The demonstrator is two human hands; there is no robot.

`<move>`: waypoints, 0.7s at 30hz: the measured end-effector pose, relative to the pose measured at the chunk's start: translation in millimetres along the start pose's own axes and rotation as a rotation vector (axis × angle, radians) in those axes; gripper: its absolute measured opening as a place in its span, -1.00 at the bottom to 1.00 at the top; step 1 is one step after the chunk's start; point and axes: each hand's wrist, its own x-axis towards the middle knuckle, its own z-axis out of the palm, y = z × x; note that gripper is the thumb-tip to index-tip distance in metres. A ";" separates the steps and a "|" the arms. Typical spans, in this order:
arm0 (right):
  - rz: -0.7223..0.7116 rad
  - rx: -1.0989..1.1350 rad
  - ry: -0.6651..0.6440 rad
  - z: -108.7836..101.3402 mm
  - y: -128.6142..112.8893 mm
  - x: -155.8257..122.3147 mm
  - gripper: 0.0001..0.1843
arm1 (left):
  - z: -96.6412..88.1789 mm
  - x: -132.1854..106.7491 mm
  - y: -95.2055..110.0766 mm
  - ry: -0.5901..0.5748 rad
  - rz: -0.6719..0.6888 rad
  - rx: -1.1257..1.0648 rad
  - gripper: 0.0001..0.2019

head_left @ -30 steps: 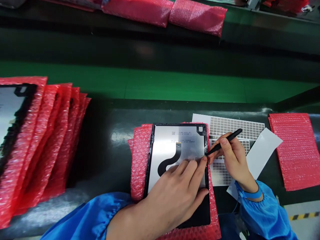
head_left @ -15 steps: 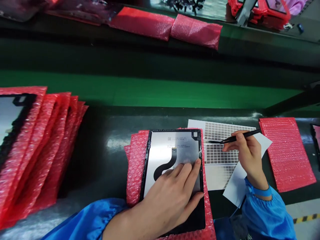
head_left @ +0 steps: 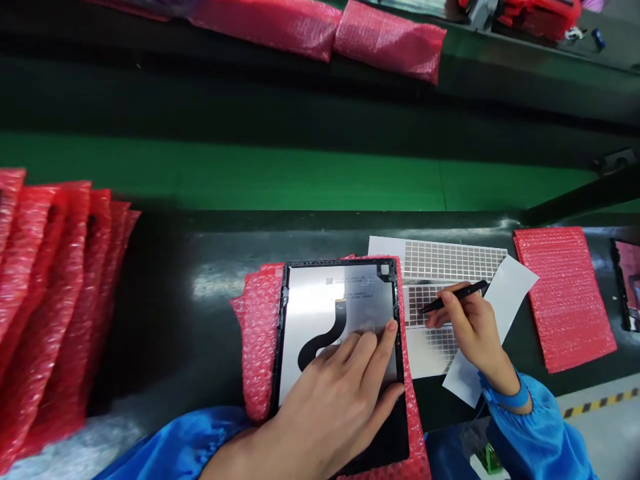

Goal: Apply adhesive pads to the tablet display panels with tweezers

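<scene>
My left hand (head_left: 333, 390) lies flat across a tablet screen panel (head_left: 305, 300), back side up. Its fingertips touch the black frame along the panel's right edge. A black ribbon cable (head_left: 337, 327) curves over the silvery back and partly under my fingers. Beneath the panel is red bubble wrap (head_left: 261, 340). To the right, my right hand (head_left: 475, 330) is closed around black tweezers (head_left: 463, 291), tips pointing left and down over a white sheet of small grey square stickers (head_left: 453, 261). Whether the tips hold a sticker cannot be made out.
Several red bubble-wrap pouches (head_left: 65, 293) stand in a leaning row at left. Another red pouch (head_left: 565, 297) lies at right, near a dark-framed panel (head_left: 627, 280). A raised shelf (head_left: 280, 87) with wrapped pieces (head_left: 390, 43) runs along the back.
My right hand has moved left and down over the sticker sheet with the tweezers. My left hand stays on the panel. The whole view has shifted slightly.
</scene>
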 end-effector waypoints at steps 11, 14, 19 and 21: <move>0.116 0.036 -0.078 15.2 28.6 -66.0 -0.69 | -7.1 0.1 -1.9 0.020 0.022 0.016 -0.51; 0.097 0.073 -0.045 18.7 34.8 -70.8 -0.69 | -5.7 -1.7 -2.6 0.036 0.036 0.025 -0.50; 0.087 0.115 -0.013 13.6 42.9 -69.8 -0.72 | -5.6 -0.9 -4.1 0.031 0.063 0.031 -0.49; 0.088 0.124 -0.006 9.9 43.7 -69.4 -0.72 | -6.0 -0.7 -4.7 0.041 0.066 0.033 -0.48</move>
